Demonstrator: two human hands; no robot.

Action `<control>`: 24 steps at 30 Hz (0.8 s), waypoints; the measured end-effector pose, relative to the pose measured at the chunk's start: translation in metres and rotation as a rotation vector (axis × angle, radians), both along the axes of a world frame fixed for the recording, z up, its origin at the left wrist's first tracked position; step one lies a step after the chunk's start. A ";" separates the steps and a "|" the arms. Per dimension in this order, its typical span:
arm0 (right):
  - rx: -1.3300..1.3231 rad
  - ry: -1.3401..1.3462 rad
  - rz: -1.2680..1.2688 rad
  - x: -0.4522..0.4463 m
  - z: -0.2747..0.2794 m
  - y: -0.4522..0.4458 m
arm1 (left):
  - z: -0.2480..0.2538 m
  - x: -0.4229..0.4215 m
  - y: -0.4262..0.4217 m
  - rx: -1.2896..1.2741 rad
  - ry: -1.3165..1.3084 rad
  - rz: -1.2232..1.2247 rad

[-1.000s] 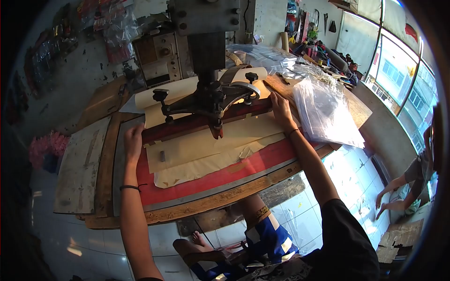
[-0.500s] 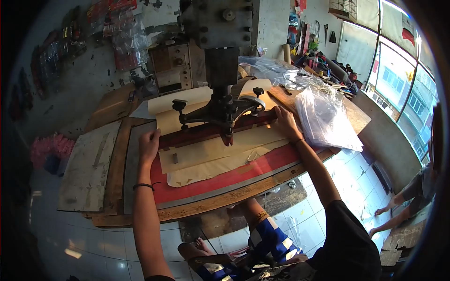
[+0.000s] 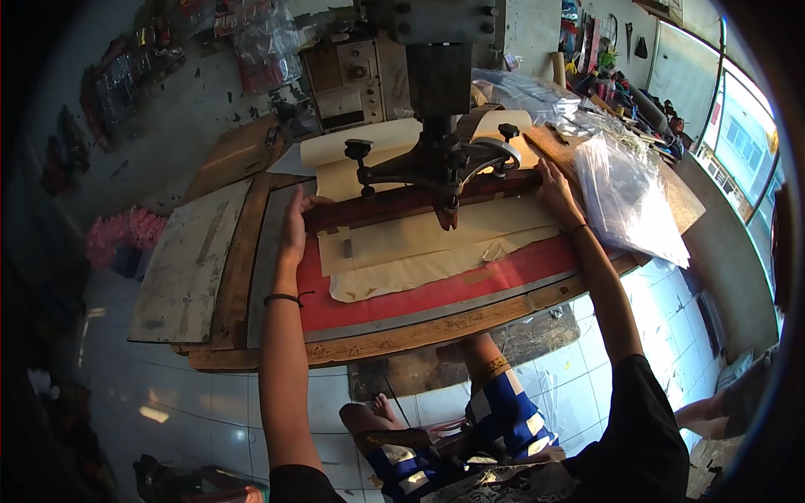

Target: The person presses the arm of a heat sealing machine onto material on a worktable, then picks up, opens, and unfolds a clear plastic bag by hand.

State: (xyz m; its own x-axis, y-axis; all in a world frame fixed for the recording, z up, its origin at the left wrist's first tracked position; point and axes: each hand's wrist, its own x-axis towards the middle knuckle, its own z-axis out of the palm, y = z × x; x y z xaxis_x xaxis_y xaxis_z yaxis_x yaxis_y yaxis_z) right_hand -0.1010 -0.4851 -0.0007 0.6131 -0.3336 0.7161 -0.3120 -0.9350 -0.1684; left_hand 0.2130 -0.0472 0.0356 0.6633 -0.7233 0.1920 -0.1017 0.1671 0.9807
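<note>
A black press head [image 3: 440,163] with knobbed arms stands over a long dark red bar [image 3: 377,210]. My left hand [image 3: 296,228] is at the bar's left end, its fingers stretched upward and its thumb out towards the bar. At the opposite end my right hand [image 3: 555,191] is closed over the bar, fingers curled on its top. In front of the bar lie tan paper sheets [image 3: 436,237], the lower one with a ragged edge. They rest on a red mat [image 3: 369,308]. What is directly under the bar is hidden.
The wooden table's front edge [image 3: 402,337] runs before me. A worn board [image 3: 189,264] leans out at left. Stacked clear plastic sheets [image 3: 629,197] lie at right. Behind the press sit a paper roll [image 3: 360,142] and a control box [image 3: 344,84]. Another person's leg [image 3: 713,412] shows at far right.
My left hand has gone from closed fingers at the bar's end to stretched fingers. My right hand stays on the bar. The view has tilted down and turned left.
</note>
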 end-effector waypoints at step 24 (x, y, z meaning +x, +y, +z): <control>0.059 -0.054 0.120 -0.007 0.002 -0.004 | -0.017 0.017 -0.009 -0.206 0.101 0.138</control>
